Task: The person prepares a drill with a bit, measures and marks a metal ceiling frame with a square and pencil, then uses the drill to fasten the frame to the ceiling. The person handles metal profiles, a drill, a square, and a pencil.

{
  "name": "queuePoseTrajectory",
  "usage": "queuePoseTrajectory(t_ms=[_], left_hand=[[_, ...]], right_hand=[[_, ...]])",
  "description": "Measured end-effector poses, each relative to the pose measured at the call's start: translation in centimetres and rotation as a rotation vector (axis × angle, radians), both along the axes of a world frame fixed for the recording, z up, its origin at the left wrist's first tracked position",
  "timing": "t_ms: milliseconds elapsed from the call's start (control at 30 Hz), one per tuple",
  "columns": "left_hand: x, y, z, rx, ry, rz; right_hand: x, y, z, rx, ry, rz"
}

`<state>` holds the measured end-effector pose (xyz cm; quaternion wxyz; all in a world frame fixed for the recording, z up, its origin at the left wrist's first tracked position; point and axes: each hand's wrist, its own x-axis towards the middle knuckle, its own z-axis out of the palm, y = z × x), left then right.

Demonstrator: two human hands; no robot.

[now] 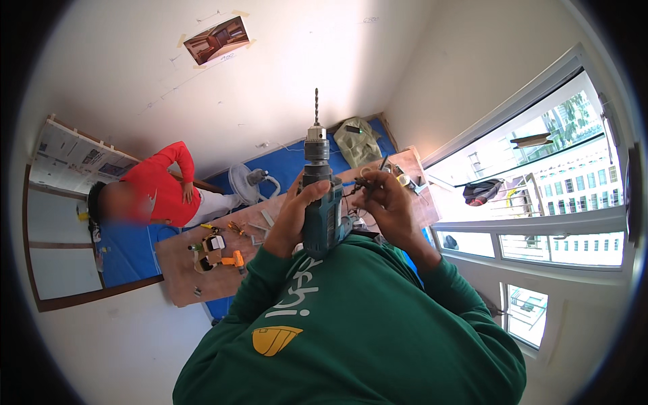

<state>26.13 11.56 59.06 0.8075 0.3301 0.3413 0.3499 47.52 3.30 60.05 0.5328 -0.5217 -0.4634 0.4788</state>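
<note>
Head | left hand [294, 214] clamped on upright drill [321, 202] | right hand [388, 202] pinching chuck key [364, 182]

The drill [322, 209] has a blue-green body, a silver chuck and a dark, spiral-grooved bit. The sweater [364, 324] is deep green with pale lettering and a yellow patch. A second person's shirt [156, 183] is bright red, the trousers white. The board [223, 260] on the floor is light brown, lying on a blue sheet [128, 253]. Small tools [216, 251] on the board are orange and black. The walls [270, 74] are white, the newspaper [71, 158] grey-printed.
</note>
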Motion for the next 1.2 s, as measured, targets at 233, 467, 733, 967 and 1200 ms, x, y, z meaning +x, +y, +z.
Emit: queuePoseTrajectory(t_ms=[233, 467, 733, 967, 1200], left_hand=[[0.2, -0.9, 2.1, 0.049, 0.028, -0.014], [1.9, -2.0, 4.3, 0.284, 0.248, 0.028], [2.9, -2.9, 4.8, 0.467, 0.418, 0.022], [2.9, -3.7, 2.9, 0.652, 0.598, 0.132], [3.4, -2.0, 3.8, 0.506, 0.367, -0.05]], right_hand=[[0.7, 4.6, 5.3, 0.474, -0.652, -0.248], [0.2, 5.3, 6.8, 0.102, -0.237, -0.09], [-0.1, 4.8, 7.0, -0.028, -0.083, -0.156], [-0.9, 4.8, 8.3, -0.05, -0.126, -0.166], [-2.8, 6.8, 5.4, 0.339, -0.531, -0.506]])
